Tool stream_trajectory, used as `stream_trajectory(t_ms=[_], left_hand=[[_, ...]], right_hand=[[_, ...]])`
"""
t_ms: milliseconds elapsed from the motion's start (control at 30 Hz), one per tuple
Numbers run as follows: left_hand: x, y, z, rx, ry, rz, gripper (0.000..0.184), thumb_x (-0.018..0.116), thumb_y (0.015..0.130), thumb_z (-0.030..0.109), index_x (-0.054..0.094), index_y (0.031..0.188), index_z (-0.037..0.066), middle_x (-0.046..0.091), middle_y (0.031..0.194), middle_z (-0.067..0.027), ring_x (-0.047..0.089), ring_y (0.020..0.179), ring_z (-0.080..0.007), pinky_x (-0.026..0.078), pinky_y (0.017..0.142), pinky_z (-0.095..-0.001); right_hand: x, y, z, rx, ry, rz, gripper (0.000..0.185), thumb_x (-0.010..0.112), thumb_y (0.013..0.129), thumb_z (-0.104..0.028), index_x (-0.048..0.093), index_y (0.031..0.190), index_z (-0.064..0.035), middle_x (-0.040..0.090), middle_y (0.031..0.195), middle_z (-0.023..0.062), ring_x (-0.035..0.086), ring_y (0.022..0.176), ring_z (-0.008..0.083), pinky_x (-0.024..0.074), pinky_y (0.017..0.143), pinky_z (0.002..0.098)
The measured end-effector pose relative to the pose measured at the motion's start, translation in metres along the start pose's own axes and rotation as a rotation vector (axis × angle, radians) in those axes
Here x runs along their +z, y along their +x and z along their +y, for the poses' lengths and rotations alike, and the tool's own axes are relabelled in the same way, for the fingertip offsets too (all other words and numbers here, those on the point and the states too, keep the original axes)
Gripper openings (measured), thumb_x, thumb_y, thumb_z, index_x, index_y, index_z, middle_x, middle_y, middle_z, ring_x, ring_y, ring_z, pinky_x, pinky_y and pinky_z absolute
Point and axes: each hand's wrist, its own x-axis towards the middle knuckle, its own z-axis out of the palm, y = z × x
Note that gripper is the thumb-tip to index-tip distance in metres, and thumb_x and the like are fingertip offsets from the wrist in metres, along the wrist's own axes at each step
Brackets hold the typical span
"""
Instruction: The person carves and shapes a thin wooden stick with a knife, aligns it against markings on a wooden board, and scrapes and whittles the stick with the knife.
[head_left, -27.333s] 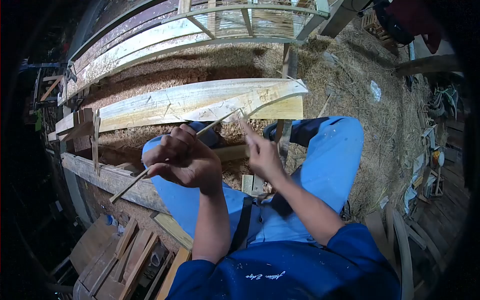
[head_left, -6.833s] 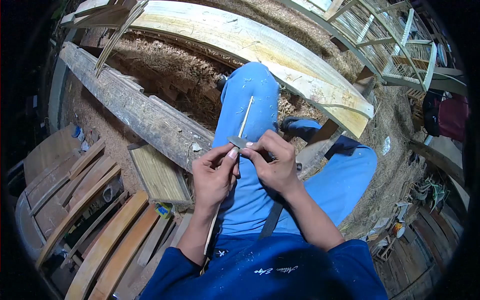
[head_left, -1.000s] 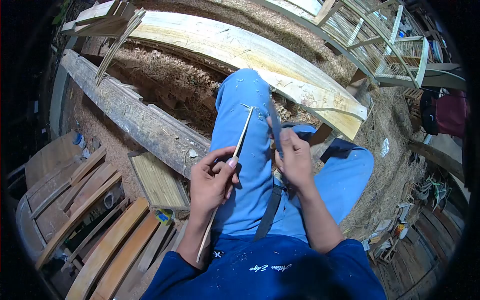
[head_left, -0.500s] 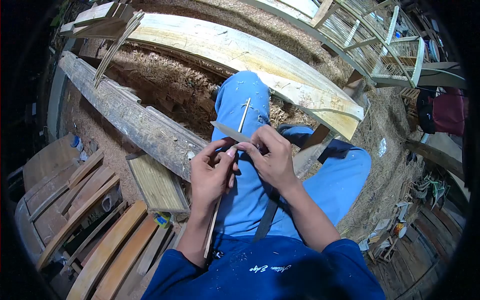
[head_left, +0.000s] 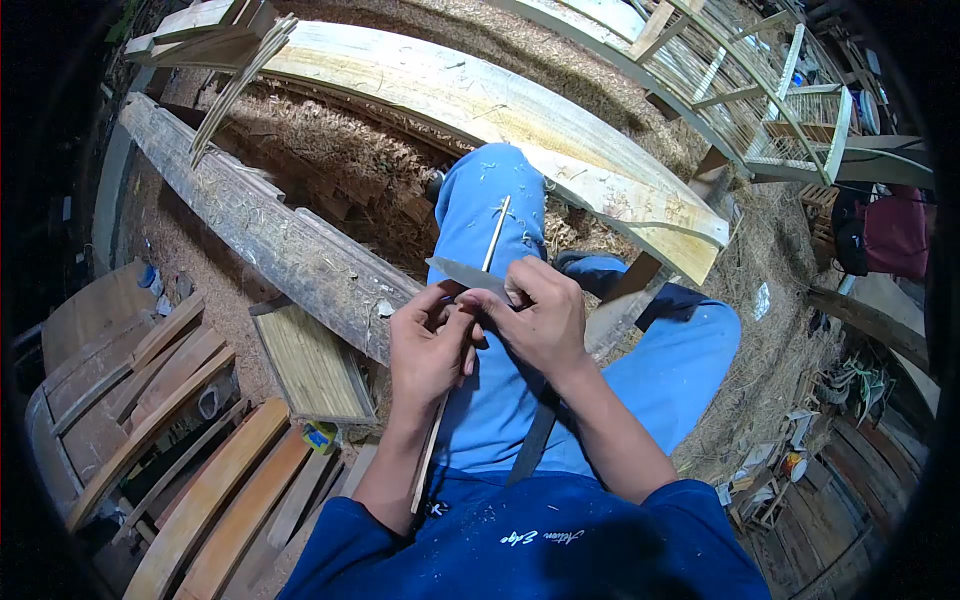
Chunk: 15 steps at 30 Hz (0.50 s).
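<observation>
My left hand [head_left: 430, 345] is closed around a thin pale wooden strip [head_left: 497, 238], above my thigh. One end of the strip reaches over my blue-trousered knee, and the other runs back along my left forearm. In my right hand [head_left: 545, 318] is a knife, its handle hidden by the fingers. The knife's grey blade [head_left: 465, 274] points left and crosses over the strip, just beyond my left fingertips. Both thumbs are close together there. Whether the edge is cutting into the strip cannot be made out.
Beyond my knee lies a long curved pale plank [head_left: 400, 80]. A weathered beam [head_left: 250, 225] runs along the left, with a bundle of thin sticks [head_left: 240, 90] leaning on it. Curved wooden slats [head_left: 220, 480] lie lower left. A wooden rack [head_left: 790, 120] stands upper right. Shavings cover the ground.
The knife blade has shifted slightly back towards my body along the strip. The strip's far end has tilted a little to the right. Both hands keep their hold.
</observation>
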Motion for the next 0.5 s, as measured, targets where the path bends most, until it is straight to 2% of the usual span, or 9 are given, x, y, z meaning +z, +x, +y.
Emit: stream_trajectory(t_ms=[200,433,500], left_hand=[[-0.001,0.0,-0.009,0.049,-0.012,0.022,0.014,0.06,0.098,0.006,0.068,0.102,-0.004,0.063,0.067,-0.0053,0.049,0.041,-0.0069,0.034,0.035,-0.0219],[-0.006,-0.005,-0.022,0.096,-0.019,0.053,0.014,0.062,0.097,0.005,0.068,0.105,-0.004,0.061,0.066,-0.0022,0.048,0.046,-0.004,0.033,0.039,-0.0203],[-0.01,-0.01,-0.024,0.082,-0.058,0.039,0.015,0.064,0.096,0.006,0.069,0.106,-0.004,0.061,0.066,-0.0013,0.048,0.047,-0.0034,0.033,0.04,-0.0197]], right_hand=[[0.002,0.001,0.0,0.023,-0.003,-0.018,0.05,0.075,0.084,-0.044,0.05,0.067,-0.0044,0.047,0.062,0.0127,0.055,0.055,0.0373,0.0389,0.049,0.0454],[0.001,0.001,-0.006,0.084,0.051,-0.061,0.051,0.076,0.083,-0.043,0.05,0.066,-0.0029,0.05,0.062,0.0134,0.054,0.055,0.038,0.0386,0.05,0.0459],[0.003,-0.002,-0.007,0.061,0.05,-0.021,0.053,0.079,0.081,-0.042,0.048,0.064,-0.0016,0.048,0.06,0.0139,0.05,0.052,0.0358,0.0366,0.049,0.0447]])
